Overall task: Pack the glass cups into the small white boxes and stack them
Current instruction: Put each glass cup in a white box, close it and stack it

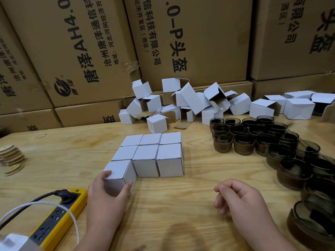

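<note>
Several closed small white boxes stand packed together in a block on the wooden table. My left hand grips the nearest closed white box at the block's front left corner, thumb on its left edge and fingers on its front. My right hand hovers over the table to the right, fingers loosely curled and holding nothing. Many dark smoked glass cups crowd the table's right side. A heap of open, unfilled white boxes lies at the back.
Large brown cartons form a wall behind the table. A yellow power strip with a black plug and a white cable lies at the front left. A stack of thin wooden discs sits at the left edge.
</note>
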